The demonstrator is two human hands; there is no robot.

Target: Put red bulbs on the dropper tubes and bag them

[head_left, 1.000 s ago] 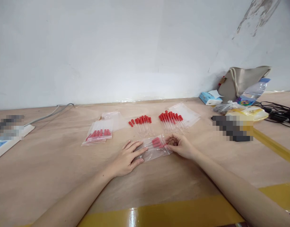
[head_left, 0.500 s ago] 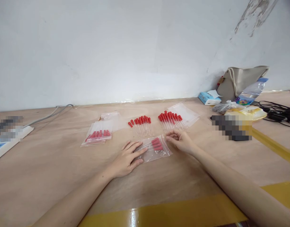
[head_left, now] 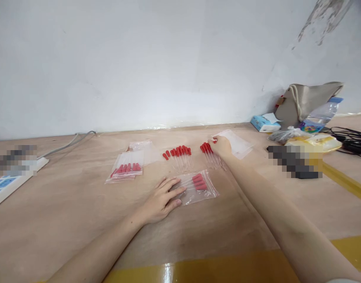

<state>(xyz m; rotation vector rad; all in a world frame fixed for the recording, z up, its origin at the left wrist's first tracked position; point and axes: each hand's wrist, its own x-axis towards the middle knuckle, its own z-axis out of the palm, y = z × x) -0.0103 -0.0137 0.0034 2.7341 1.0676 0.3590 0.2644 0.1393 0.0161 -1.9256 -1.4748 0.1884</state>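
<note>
My left hand (head_left: 163, 200) lies flat with fingers spread, pressing the end of a clear zip bag (head_left: 184, 199) onto the table. Inside this bag are several droppers with red bulbs (head_left: 199, 182), bulbs toward the zip end on the right. My right hand (head_left: 221, 147) reaches to the right-hand pile of glass-stemmed droppers (head_left: 214, 159). Its fingers are pinched around a red bulb there, though the hand partly hides them and the pile. A second group of droppers (head_left: 180, 153) lies left of that pile.
Stacked zip bags with droppers (head_left: 125, 167) lie at the left, beside flat bags (head_left: 147, 151). More flat bags (head_left: 239, 143) lie behind my right hand. A power strip (head_left: 21, 179) is far left. A tissue pack (head_left: 265, 124), bottle (head_left: 324, 114) and grey bag (head_left: 308, 102) stand at right.
My right hand has left the zip end of the bag and moved up and away to the right-hand dropper pile. My left hand has stayed on the bag. The view has shifted slightly.
</note>
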